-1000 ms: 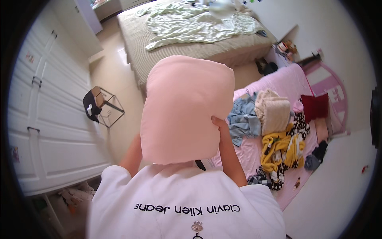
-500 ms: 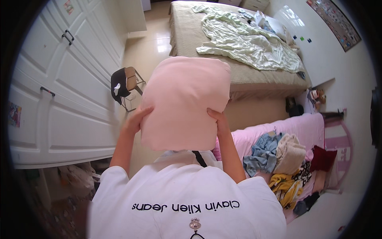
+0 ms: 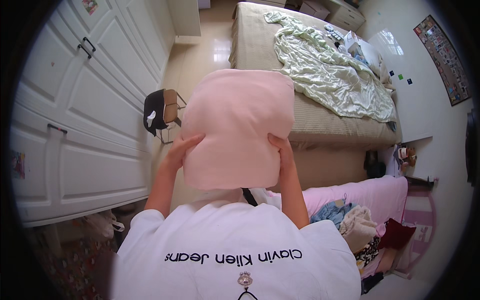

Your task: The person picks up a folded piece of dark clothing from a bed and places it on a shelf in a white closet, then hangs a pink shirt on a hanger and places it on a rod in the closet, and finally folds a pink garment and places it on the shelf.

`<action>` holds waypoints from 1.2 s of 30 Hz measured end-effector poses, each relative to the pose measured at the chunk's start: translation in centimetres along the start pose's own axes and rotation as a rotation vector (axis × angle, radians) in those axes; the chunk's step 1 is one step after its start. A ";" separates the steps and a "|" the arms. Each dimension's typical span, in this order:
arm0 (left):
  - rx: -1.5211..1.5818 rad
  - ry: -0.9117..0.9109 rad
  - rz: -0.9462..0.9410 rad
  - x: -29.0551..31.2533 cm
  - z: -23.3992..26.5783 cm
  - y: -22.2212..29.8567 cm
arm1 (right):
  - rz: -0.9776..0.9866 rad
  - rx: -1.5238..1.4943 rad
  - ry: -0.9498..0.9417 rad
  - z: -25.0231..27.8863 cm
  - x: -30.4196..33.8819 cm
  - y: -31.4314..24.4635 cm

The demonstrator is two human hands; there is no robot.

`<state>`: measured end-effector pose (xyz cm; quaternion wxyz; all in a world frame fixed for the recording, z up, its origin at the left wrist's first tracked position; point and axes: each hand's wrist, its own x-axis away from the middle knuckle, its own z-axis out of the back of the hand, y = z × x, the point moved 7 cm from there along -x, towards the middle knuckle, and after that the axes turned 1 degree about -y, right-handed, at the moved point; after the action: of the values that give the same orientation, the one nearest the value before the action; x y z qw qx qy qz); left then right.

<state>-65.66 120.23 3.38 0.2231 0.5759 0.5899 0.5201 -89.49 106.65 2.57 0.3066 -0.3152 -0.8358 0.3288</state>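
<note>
A plump, pale pink pillow (image 3: 237, 125) with rounded corners is held up in front of my chest. My left hand (image 3: 184, 149) grips its left side, the thumb pressed over the near face. On the opposite side my right hand (image 3: 284, 150) squeezes the edge, its thumb also denting the fabric. The other fingers of both hands are mostly hidden behind the pillow. Beneath its lower edge my white T-shirt shows.
White wardrobes (image 3: 90, 125) line the left, with a chair (image 3: 170, 107) draped in black cloth beside them. Ahead stands a beige bed (image 3: 255, 45) with a rumpled pale green cover (image 3: 330, 75). A pink bed (image 3: 350, 192) with heaped clothes (image 3: 360, 227) lies at lower right.
The room has shifted in view, with the beds lower and farther right. The pillow stays between both hands, moved slightly right in the picture.
</note>
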 end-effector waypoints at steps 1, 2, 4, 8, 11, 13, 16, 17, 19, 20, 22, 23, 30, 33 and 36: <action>0.001 -0.003 -0.021 -1.0 -0.6 0.8 | 0.008 0.016 0.003 0.3 -1.1 -1.1; 0.004 -0.004 -0.043 -2.1 -1.3 1.5 | 0.015 0.034 0.004 0.6 -2.2 -2.2; 0.019 0.028 -0.098 -4.1 -2.4 3.2 | 0.029 0.057 0.006 0.7 -4.4 -4.4; 0.036 0.085 -0.121 -7.5 -2.5 4.1 | 0.023 0.071 -0.011 0.3 -7.8 -7.3; 0.046 0.095 -0.079 -9.7 -1.1 3.9 | 0.006 0.098 -0.035 0.0 -10.7 -8.4; 0.066 0.133 -0.082 -10.9 -0.4 4.6 | 0.000 0.097 -0.026 -0.5 -12.8 -8.9; 0.084 0.172 -0.076 -12.8 1.7 5.1 | -0.022 0.076 0.000 -1.9 -15.9 -9.1; 0.090 0.180 -0.074 -13.6 2.5 5.3 | -0.034 0.080 -0.003 -2.6 -17.0 -9.3; 0.116 0.197 -0.063 -15.3 4.4 5.4 | -0.038 0.092 -0.014 -3.7 -19.3 -9.3; 0.127 0.204 -0.061 -16.3 5.3 5.7 | -0.027 0.101 -0.025 -4.2 -20.7 -9.3; 0.138 0.202 -0.077 -18.1 6.9 6.8 | -0.014 0.125 -0.027 -5.3 -23.6 -9.1; 0.145 0.200 -0.087 -19.3 7.7 7.5 | -0.011 0.144 -0.018 -5.9 -25.1 -9.0; 0.172 0.122 -0.116 -28.7 15.2 14.9 | -0.008 0.179 -0.042 -9.7 -38.2 -8.0; 0.197 0.097 -0.058 -31.3 17.9 19.4 | 0.064 0.172 -0.056 -13.1 -43.4 -8.5; 0.226 0.134 -0.064 -34.3 20.6 22.8 | 0.012 0.262 -0.020 -17.0 -47.3 -9.6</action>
<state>-29.58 91.63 4.29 0.1332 0.5425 0.6763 0.4801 -51.38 72.66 5.38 0.3347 -0.2743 -0.7867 0.4403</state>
